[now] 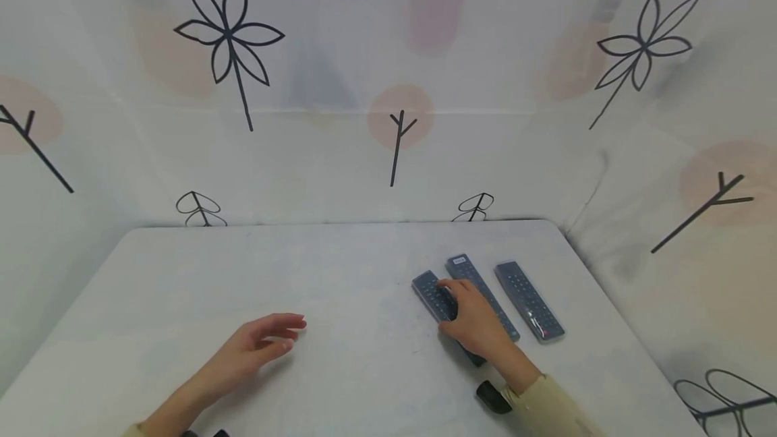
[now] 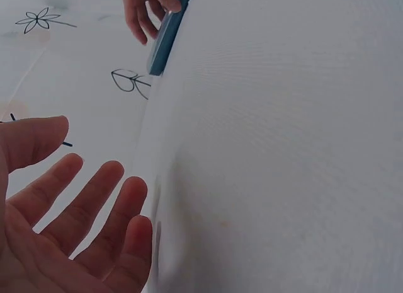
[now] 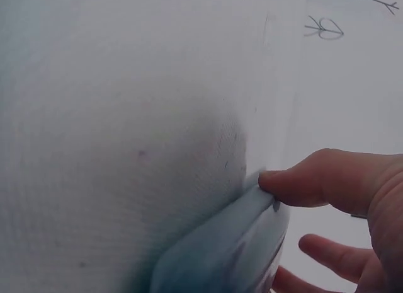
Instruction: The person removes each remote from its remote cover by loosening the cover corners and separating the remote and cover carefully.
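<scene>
Three dark remote controls in clear covers lie slanted side by side on the right half of the white table. My right hand (image 1: 476,322) grips the leftmost remote control (image 1: 429,288) from above, its thumb against the near long edge and its fingers over the other side. The hand covers the middle of that remote. Just beyond it lies the middle remote control (image 1: 467,268), partly behind the hand. The third remote control (image 1: 529,302) lies apart at the far right. My left hand (image 1: 243,351) hovers over the table's left half, holding nothing, fingers loosely bent and spread.
The white table (image 1: 340,268) ends at a pale wall cloth (image 1: 328,174) printed with black plant outlines. More of this cloth hangs along the left and right sides. A black wrist device (image 1: 494,397) sits beside my right sleeve (image 1: 549,410).
</scene>
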`<state>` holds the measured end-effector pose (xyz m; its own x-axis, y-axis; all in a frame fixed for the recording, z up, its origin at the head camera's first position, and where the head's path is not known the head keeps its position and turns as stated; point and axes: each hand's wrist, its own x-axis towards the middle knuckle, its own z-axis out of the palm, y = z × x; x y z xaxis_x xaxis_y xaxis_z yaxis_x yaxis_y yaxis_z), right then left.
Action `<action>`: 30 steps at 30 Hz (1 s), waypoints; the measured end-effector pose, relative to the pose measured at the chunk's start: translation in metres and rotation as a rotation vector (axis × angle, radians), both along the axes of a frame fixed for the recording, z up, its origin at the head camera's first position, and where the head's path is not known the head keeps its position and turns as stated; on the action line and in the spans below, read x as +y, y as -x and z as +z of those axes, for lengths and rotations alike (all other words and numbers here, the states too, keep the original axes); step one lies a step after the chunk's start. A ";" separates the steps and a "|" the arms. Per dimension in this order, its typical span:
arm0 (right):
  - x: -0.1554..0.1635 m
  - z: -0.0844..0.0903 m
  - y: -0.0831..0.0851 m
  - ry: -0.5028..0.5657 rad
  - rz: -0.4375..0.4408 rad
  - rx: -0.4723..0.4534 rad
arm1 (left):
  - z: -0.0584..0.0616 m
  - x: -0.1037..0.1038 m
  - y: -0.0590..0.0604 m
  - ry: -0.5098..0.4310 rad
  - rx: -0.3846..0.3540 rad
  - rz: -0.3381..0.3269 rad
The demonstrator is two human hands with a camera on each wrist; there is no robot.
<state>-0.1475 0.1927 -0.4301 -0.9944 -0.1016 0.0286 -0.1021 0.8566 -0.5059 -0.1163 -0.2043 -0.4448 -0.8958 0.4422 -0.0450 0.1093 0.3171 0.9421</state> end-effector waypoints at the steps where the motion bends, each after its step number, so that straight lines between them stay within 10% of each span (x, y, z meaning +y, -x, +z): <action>1: 0.000 0.000 0.000 -0.002 -0.002 -0.001 | 0.000 0.001 0.001 0.003 -0.004 -0.001; 30: -0.015 0.015 -0.017 0.273 0.100 -0.003 | 0.017 0.001 0.015 0.040 0.054 0.006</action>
<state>-0.1304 0.1777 -0.4154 -0.9799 -0.1882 0.0654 -0.1774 0.6746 -0.7165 -0.1314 -0.2029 -0.4277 -0.8999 0.4359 -0.0143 0.1573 0.3551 0.9215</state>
